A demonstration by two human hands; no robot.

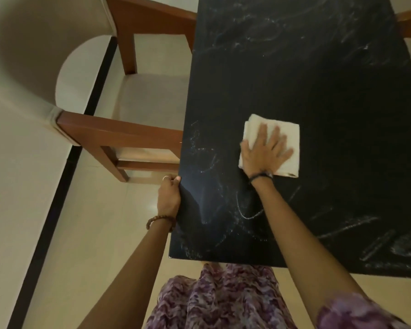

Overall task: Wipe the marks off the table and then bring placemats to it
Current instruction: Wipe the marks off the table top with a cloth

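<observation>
Pale floor tiles and a cream wall with a dark skirting line frame the black table (318,96), whose top runs away from the person and carries chalky white marks (249,214) almost everywhere: loops and squiggles near the left edge, long smears toward the near right corner, and fainter scrawls across the far end. A folded white cloth (287,131) lies flat on the tabletop a little left of the middle, and the right hand (265,154) presses down on it with fingers straight and spread, palm on the fabric rather than wrapped round it. The left hand (169,193) grips the table's left edge, thumb on top and fingers curled under the rim, apparently as a brace. Judging by how much scribble remains on every side of the cloth, the wiping looks barely begun; only the dark band just around and to the right of the cloth reads as free of marks, and that could simply be a patch never drawn on. No placemats show anywhere in view, so the second half of the job is untouched. No bowl, tray, bucket or other container is visible either, on the table or the floor. A wooden chair (119,136) with a pale seat stands tucked against the left side, and another chair's arm shows at the far right.
</observation>
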